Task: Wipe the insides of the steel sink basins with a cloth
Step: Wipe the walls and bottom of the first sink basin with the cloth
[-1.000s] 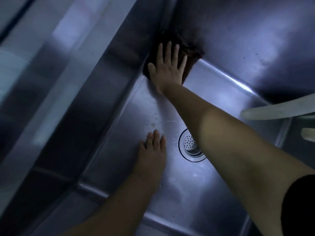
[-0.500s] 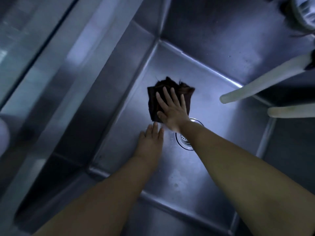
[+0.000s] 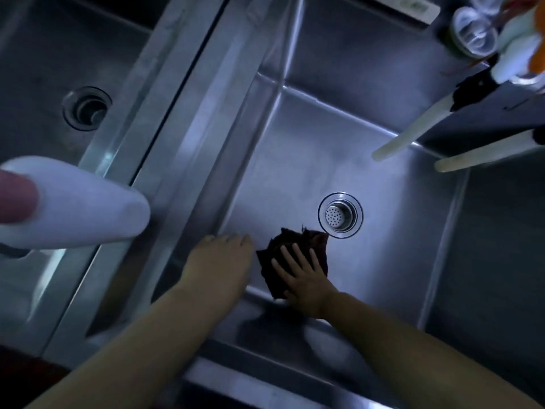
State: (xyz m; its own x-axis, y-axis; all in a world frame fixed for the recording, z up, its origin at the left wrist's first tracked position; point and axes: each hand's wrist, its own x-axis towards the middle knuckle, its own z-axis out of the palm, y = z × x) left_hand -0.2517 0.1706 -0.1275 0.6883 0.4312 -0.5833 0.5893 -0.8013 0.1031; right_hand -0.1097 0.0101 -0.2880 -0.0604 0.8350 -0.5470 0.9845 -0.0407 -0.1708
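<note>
The right hand point(image 3: 305, 278) presses a crumpled dark brown cloth point(image 3: 290, 255) flat against the floor of the right-hand stainless steel sink basin point(image 3: 398, 231), fingers straight and spread, near the front wall and just beside the round perforated metal drain strainer point(image 3: 340, 215). The left hand point(image 3: 219, 261) rests with fingers straight and together on the basin floor, close beside the cloth. 2 pale tubes point(image 3: 410, 132) slant over the basin's right side, and a second steel basin point(image 3: 59, 54) lies to the left.

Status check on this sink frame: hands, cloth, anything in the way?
Right hand flat on dark cloth, basin floor near front wall. Left hand flat beside it. Drain strainer just beyond cloth.
</note>
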